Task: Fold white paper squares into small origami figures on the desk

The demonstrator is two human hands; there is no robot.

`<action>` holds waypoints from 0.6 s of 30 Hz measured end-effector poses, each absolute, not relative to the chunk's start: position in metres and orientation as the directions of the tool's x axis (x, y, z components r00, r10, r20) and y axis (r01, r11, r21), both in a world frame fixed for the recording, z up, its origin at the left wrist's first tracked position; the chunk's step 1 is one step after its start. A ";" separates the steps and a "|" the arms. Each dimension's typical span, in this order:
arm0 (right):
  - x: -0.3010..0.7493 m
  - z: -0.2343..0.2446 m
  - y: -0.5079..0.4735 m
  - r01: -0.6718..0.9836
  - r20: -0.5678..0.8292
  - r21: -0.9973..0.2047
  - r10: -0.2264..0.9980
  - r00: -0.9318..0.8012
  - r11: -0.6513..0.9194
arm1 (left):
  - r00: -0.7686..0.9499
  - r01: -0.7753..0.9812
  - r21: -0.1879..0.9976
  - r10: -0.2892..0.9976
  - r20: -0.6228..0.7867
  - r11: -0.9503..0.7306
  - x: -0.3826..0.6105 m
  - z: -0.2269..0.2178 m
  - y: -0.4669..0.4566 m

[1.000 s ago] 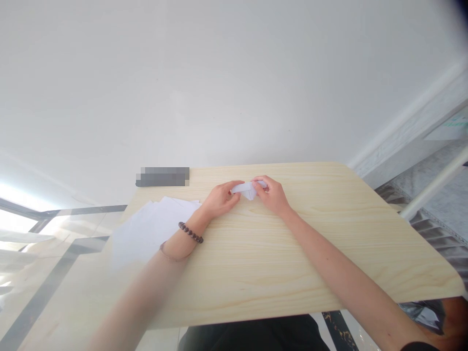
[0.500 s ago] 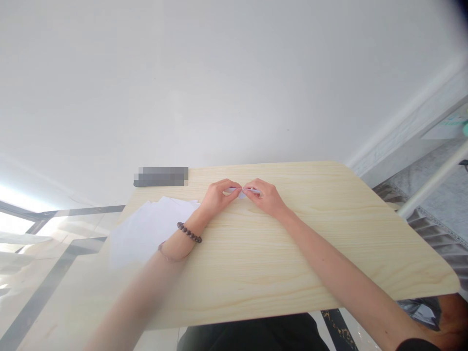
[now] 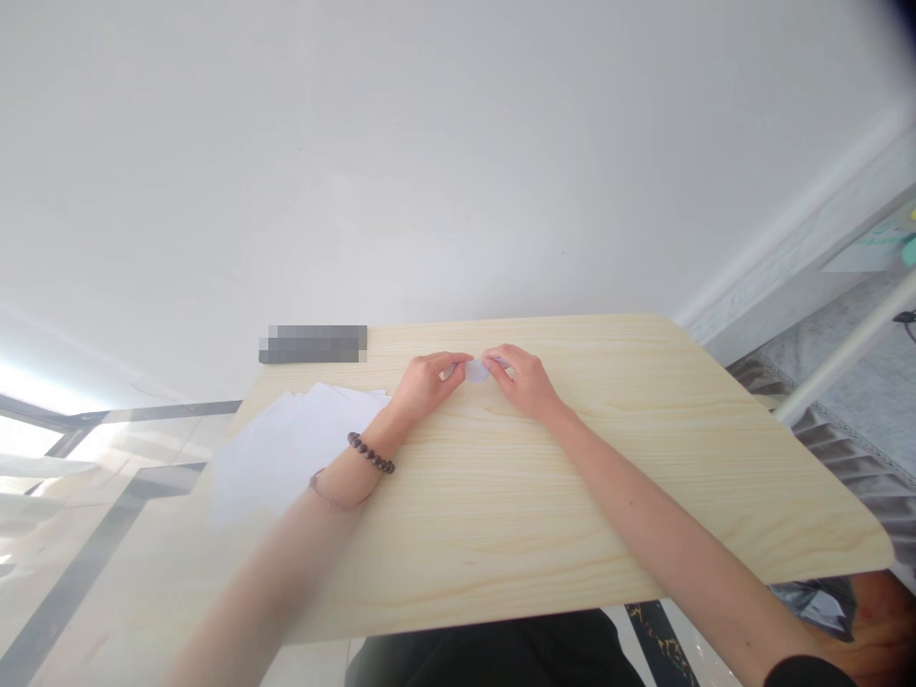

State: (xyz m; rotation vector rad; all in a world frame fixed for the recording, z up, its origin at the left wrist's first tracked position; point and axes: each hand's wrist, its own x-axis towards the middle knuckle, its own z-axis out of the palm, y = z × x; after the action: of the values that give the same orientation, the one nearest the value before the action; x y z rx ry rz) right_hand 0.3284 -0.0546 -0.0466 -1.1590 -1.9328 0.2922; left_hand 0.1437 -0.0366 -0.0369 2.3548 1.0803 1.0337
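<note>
A small piece of white folded paper [image 3: 476,370] is pinched between my two hands, over the far middle of the wooden table [image 3: 644,458]. My left hand [image 3: 429,384] grips its left side between thumb and fingers. At the right side, the thumb and fingers of my right hand [image 3: 520,377] close on it. Much of the paper is hidden by the fingers, so its full shape cannot be made out. A dark beaded bracelet [image 3: 370,453] circles my left wrist.
Several loose white sheets [image 3: 286,448] lie overlapping on the table's left side. Behind them, near the far edge, sits a dark pixelated block [image 3: 313,344]. A pale wall [image 3: 458,172] rises beyond the table. A dark plastic bag [image 3: 816,606] shows below the right front edge.
My fingertips have drawn slightly apart, and more of the white paper's face shows between them. Both hands keep their hold. The loose sheets have stayed in place.
</note>
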 end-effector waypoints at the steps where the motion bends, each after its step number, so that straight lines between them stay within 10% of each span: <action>1: 0.330 -0.047 -0.053 0.611 0.535 -0.586 0.820 -0.202 0.533 | 0.436 0.507 0.575 0.767 0.471 -0.642 0.144 -0.037 -0.037; 10: 0.340 -0.050 -0.049 0.482 0.329 -0.839 0.941 0.079 0.253 | 0.410 0.541 0.582 0.794 0.448 -0.608 0.142 -0.041 -0.033; 18: 0.342 -0.051 -0.050 0.315 0.216 -0.925 0.976 -0.025 0.213 | 0.356 0.580 0.648 0.868 0.345 -0.495 0.140 -0.041 -0.030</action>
State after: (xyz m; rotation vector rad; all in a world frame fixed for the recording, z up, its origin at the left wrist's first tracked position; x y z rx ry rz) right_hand 0.3416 -0.0498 -0.0505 -1.2709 -1.5273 0.8670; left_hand 0.1401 -0.0301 -0.0413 2.2077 1.2633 0.9402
